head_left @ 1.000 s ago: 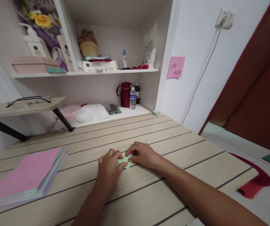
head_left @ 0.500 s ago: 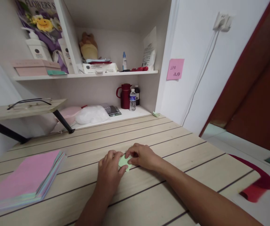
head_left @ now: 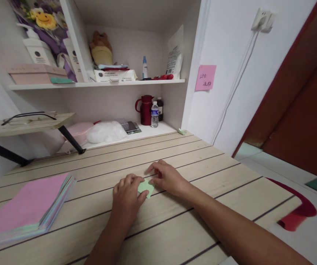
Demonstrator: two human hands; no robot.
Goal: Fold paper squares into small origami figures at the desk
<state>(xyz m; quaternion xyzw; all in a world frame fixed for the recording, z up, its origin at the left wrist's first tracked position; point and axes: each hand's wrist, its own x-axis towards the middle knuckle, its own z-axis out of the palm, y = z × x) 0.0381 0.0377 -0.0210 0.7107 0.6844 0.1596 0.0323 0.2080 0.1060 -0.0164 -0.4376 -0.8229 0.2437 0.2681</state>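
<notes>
A small folded piece of light green paper (head_left: 146, 188) lies on the slatted wooden table (head_left: 175, 228), between my hands. My left hand (head_left: 127, 193) has its thumb and index finger on the left part of the paper, gripping it against the tabletop. On the right side of the paper is my right hand (head_left: 168, 177), its fingers curved and its thumb and index finger apart, with the thumb tip close to the paper's edge. Further left rests a thick stack of coloured paper (head_left: 28, 206) with a pink sheet on top.
A small green paper piece (head_left: 182, 131) sits at the table's back edge. Behind are shelves (head_left: 97, 84) with a red jug (head_left: 146, 110) and a water bottle (head_left: 154, 115). Glasses (head_left: 30, 117) lie on a raised stand at the left. A pink note (head_left: 205, 78) is on the wall.
My right hand's index finger has lifted off the paper and spread from the thumb. My left hand still holds the paper. The whole view has shifted slightly.
</notes>
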